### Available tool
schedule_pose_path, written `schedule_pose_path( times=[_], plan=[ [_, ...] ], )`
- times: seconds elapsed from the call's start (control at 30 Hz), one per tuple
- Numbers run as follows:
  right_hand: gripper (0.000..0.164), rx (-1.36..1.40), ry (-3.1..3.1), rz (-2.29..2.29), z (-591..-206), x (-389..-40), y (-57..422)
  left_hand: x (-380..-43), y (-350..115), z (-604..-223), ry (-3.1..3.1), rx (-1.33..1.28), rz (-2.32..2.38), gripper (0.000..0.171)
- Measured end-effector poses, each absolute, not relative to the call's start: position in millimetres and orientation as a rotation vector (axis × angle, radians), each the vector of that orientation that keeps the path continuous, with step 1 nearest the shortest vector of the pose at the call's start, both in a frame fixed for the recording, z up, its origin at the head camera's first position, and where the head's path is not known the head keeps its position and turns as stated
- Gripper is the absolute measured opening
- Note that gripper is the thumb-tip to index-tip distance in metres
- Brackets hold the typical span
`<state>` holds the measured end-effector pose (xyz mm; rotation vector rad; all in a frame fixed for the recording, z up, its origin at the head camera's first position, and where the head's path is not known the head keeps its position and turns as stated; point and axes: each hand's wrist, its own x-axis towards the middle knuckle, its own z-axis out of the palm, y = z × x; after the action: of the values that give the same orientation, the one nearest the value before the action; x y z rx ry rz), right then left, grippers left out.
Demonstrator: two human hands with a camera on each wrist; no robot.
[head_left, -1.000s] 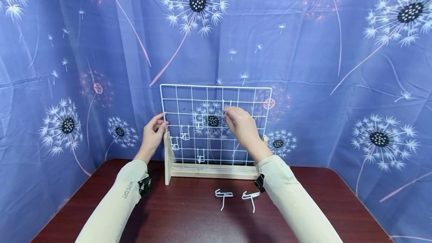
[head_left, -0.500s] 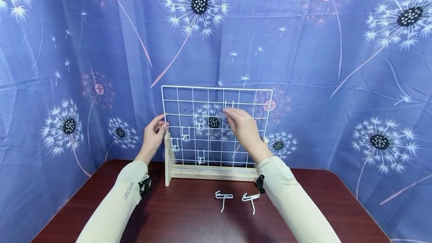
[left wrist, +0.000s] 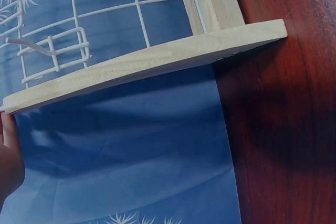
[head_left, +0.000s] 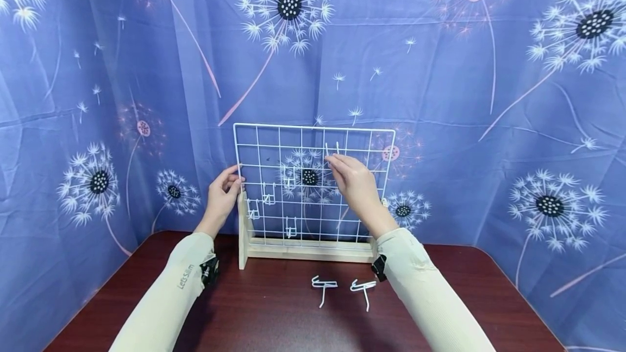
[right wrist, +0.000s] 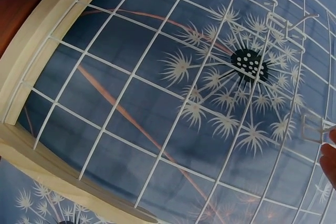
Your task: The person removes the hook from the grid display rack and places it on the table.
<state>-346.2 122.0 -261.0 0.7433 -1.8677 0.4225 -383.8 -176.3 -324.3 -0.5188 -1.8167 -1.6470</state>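
Note:
A white wire grid panel [head_left: 276,145] stands upright in a light wooden stand [head_left: 313,252]. My left hand [head_left: 220,197] holds the panel's left edge just above the wooden upright, thumb and fingers at the wire. At the right of the panel's middle, my right hand [head_left: 356,184] pinches a white wire hook [right wrist: 312,128]; its two prongs rise above my fingertips near an upper crossbar. Whether they are seated on the wire I cannot tell. Several similar hooks hang lower left on the grid, one being this hook [head_left: 268,194].
Two loose white hooks, the left one [head_left: 325,283] and the right one [head_left: 363,287], lie on the dark red table [head_left: 274,308] before the stand. A blue dandelion-print cloth [head_left: 415,86] hangs behind and at both sides.
My right hand has risen slightly with the hook, its prongs now a little higher against the crossbar. The left hand keeps its place on the panel's edge.

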Motion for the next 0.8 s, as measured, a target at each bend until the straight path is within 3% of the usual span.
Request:
schedule_pose_path(
  times=[0.8],
  plan=[
    [0.023,0.858,-1.808,0.370,-277.7,-331.4,131.4,-382.3,-175.7,-323.4,-1.828,-0.506,-1.657,0.036]
  ],
)
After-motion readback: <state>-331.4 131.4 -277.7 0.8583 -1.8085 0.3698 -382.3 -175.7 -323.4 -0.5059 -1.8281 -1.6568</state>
